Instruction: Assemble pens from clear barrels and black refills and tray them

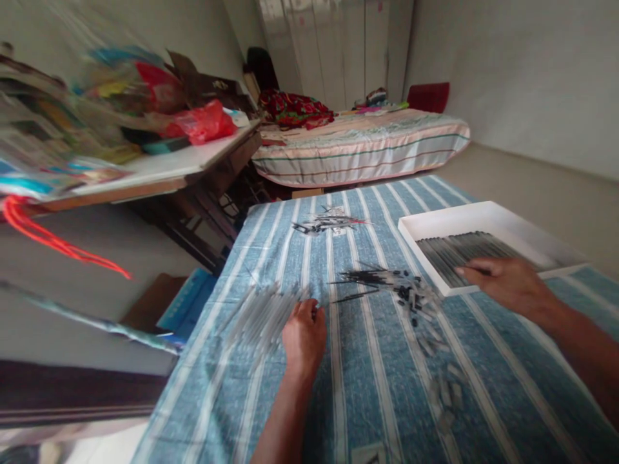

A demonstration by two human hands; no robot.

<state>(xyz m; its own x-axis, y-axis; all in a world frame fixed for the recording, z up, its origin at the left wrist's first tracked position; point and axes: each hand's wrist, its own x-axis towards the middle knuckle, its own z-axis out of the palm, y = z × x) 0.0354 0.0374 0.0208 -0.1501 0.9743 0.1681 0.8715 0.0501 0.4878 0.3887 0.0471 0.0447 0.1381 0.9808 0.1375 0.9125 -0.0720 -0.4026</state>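
Observation:
My left hand (304, 335) rests on the cloth at the right edge of a row of clear plastic tubes (264, 319). Its fingers are curled, and a small dark bit shows by the fingertips, too unclear to name. Over the front edge of a white box (503, 216), my right hand (507, 283) is closed, thumb pointing left; whatever it grips is hidden. Side by side in that box lie several grey pens (452, 254). Between my hands are a bundle of thin black refills (362, 277) and a scatter of small black and clear caps (413, 296).
Blue striped cloth (358, 374) covers the table. Farther back lies a pile of dark thin pieces (329, 222); loose clear pieces (447, 393) lie at front right. A cluttered side table (159, 174) stands left, and a bed (362, 148) is beyond.

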